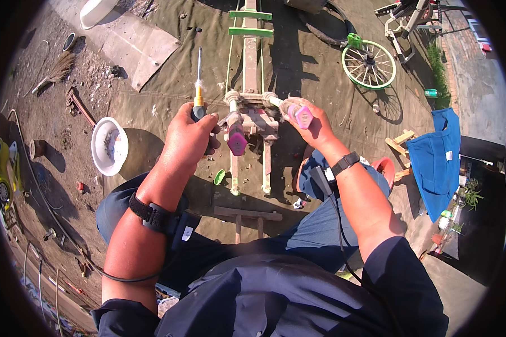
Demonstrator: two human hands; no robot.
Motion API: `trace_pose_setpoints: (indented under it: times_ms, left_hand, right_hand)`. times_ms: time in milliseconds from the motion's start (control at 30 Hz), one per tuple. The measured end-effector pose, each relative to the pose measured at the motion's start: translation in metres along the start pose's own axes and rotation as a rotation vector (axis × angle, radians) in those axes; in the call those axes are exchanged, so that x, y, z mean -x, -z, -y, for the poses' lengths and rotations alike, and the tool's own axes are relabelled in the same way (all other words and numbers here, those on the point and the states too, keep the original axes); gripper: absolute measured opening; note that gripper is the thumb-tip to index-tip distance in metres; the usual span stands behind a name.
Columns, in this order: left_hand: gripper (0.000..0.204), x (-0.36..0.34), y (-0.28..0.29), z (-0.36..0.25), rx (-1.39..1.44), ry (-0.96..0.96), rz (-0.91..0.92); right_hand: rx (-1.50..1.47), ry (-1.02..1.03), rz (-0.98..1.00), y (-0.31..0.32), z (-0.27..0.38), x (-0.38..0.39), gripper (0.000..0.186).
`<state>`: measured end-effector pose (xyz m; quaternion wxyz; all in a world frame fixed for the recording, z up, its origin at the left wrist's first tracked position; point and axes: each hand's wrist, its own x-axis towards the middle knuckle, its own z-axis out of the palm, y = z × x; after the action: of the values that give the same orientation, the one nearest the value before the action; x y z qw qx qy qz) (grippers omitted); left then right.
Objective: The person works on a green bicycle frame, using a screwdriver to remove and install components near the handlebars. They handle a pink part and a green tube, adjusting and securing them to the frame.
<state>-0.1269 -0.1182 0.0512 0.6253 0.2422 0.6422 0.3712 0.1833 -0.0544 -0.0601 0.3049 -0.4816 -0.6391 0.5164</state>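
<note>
My left hand [192,136] is closed around the handle of a screwdriver [198,92], whose long metal shaft points away from me. Beside it, at the near end of a dusty frame [251,64] with pale green parts, is a grip-like piece with a pink hexagonal end [238,144]; whether my fingers touch it I cannot tell. My right hand [315,124] is closed around a matching piece with a pink hexagonal end [304,117], at the right side of the frame. A dirty metal block [262,124] lies between both pieces. Several of my fingers are hidden.
A white basin [108,147] stands left, below a red-handled tool [81,108]. A small green part [219,177] lies on the cloth sheet [157,121]. Far right are a green-rimmed wheel [369,64] and blue cloth [436,160]. A wooden piece [247,213] lies near my legs.
</note>
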Motion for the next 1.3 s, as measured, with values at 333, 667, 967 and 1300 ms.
trace_pose_setpoints:
  times_ms: [333, 667, 967, 1300]
  left_hand:
    - [0.031, -0.013, 0.005, 0.012, -0.035, 0.027, -0.050]
    - [0.046, -0.021, 0.009, 0.020, -0.088, 0.035, -0.073]
    - [0.056, -0.036, 0.017, 0.033, -0.236, 0.057, -0.156]
    - [0.061, -0.062, 0.040, 0.091, -0.849, -0.009, -0.286]
  right_hand:
    - [-0.709, -0.664, 0.083, 0.017, 0.044, -0.006, 0.046]
    - [-0.684, -0.596, 0.116, 0.011, 0.044, -0.008, 0.046]
    - [-0.532, -0.620, 0.118, 0.013, 0.042, -0.014, 0.045]
    - [-0.491, -0.622, 0.109, 0.016, 0.039, -0.014, 0.044]
